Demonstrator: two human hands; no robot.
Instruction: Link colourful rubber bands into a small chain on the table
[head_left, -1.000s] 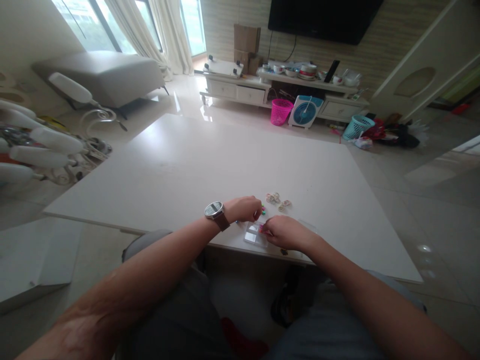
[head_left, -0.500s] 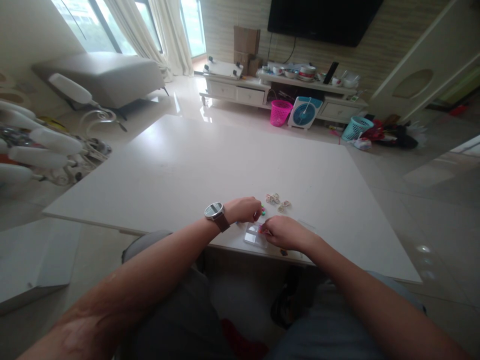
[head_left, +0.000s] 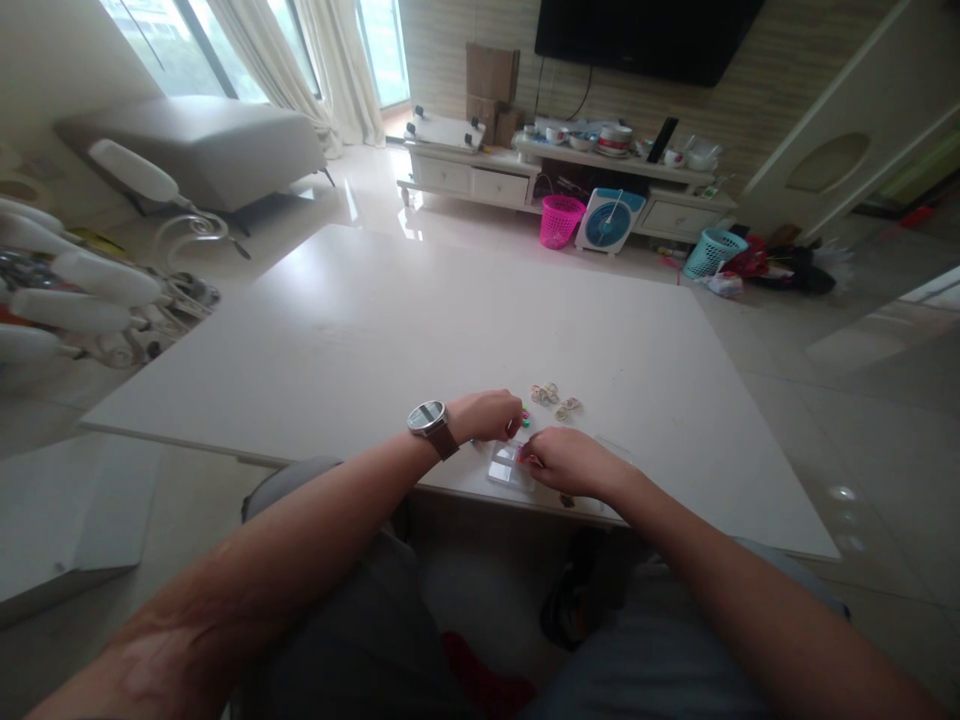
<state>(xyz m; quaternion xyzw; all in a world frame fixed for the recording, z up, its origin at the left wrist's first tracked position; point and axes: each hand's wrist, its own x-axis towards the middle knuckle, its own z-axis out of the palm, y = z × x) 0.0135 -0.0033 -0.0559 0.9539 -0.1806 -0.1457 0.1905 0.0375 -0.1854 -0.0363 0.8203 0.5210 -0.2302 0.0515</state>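
Head camera looks down on a wide white table, and every place below is given from the small clear plastic box lying near the table's near edge. The left hand sits just beyond and to the left of the box, its fingers curled in toward the palm with the tips close to some tiny coloured pieces, green and pink, that lie right behind the box; whether the fingers actually pinch one of them cannot be told at this size. A wristwatch with a brown strap rides on that wrist, further left of the box. The right hand rests just to the right of the box, knuckles up, fingers bent, its fingertips meeting the box's right edge, where a small pink bit shows between them; the grip itself is too small to make out. A flat clear lid-like piece lies on the table past the right hand, away from the box. Beyond the box, further onto the table, a little cluster of pale rings or bands lies apart from both hands. Far beyond the table, on the floor, stand a pink basket and a blue fan.
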